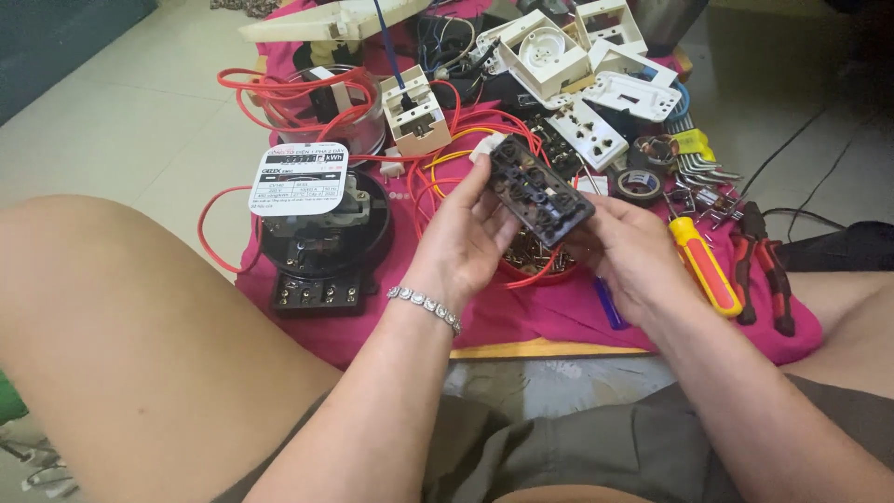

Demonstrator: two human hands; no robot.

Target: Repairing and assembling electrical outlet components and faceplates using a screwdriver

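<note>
Bare arms and knees, sparkling stone-set bracelet (425, 306) on left wrist, olive-grey shorts (559, 456), no sleeves

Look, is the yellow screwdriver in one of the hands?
No, the yellow screwdriver lies on the pink cloth beside the right hand, while both hands hold a black socket part.

Tiled floor (121, 121), wooden board (540, 350), magenta cloth (521, 312) on top

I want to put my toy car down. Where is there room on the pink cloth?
Bare pink cloth shows along the near edge, between the black meter and the yellow screwdriver, under the hands. Farther back it is crowded with red wires, white sockets and tools.
</note>
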